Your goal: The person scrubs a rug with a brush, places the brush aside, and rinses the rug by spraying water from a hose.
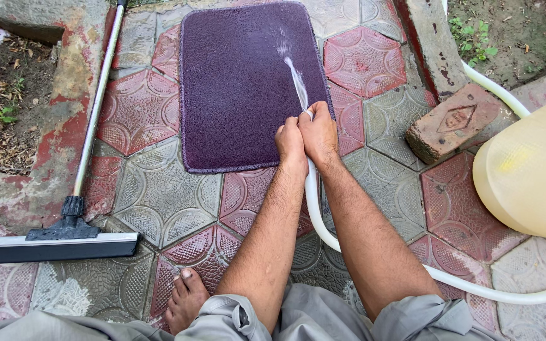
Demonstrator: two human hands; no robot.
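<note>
My left hand and my right hand are pressed together around the end of a white hose. A thin jet of water shoots from the hose end onto a dark purple mat lying flat on the patterned tiles. The hose runs back between my forearms, curves right across the tiles, and passes behind a pale yellow container. My bare foot rests on the tiles below.
A floor squeegee with a long metal handle lies along the left. A loose red brick sits right of the mat. Raised concrete curbs border both sides, with soil and dry leaves beyond.
</note>
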